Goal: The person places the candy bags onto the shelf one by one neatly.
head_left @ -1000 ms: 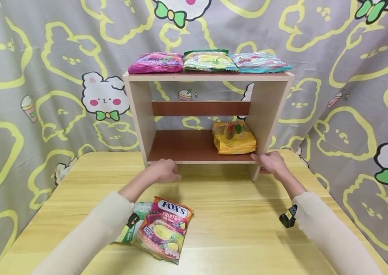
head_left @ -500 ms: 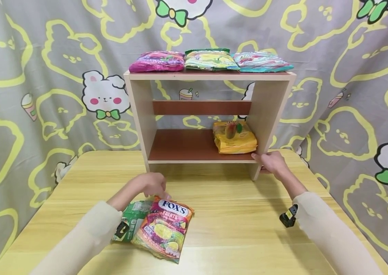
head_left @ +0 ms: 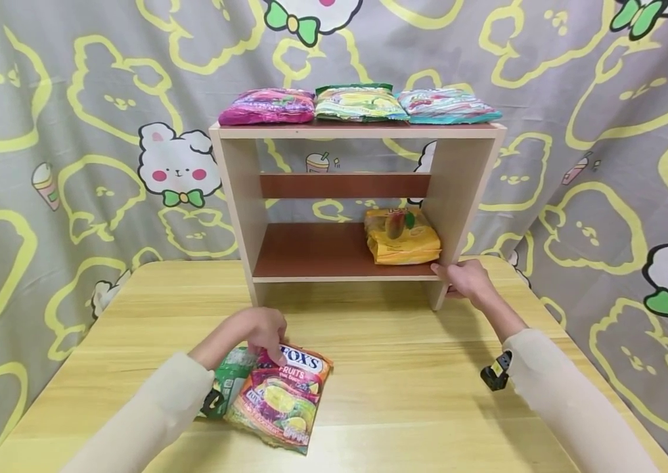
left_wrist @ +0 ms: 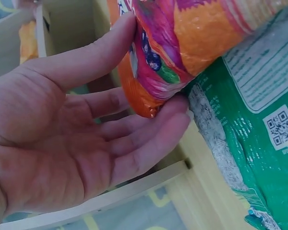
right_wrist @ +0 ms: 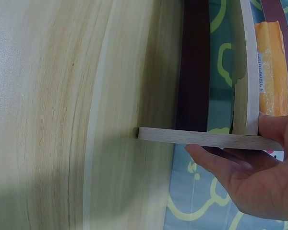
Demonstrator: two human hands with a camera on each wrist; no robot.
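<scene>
My left hand (head_left: 264,328) pinches the top left corner of an orange and purple Fox's fruit candy bag (head_left: 286,401). In the left wrist view the thumb lies on the bag's printed front and the fingers (left_wrist: 149,143) reach behind its corner. That bag lies on the table, partly over a green candy bag (left_wrist: 252,115), whose back shows a QR code. My right hand (head_left: 466,279) grips the lower right side of a small two-tier shelf (head_left: 357,133). Its thumb rests at the lower board, with the fingers outside the side panel (right_wrist: 206,138).
A yellow mango candy bag (head_left: 402,244) sits at the right of the lower shelf board. On top lie a purple bag (head_left: 271,108), a green and yellow bag (head_left: 360,105) and a teal bag (head_left: 452,108). A patterned curtain (head_left: 103,85) hangs behind the wooden table (head_left: 404,394).
My left hand has come down and toward me from beside the shelf's lower left edge to the Fox's bag and taken its corner. The right hand stays on the shelf.
</scene>
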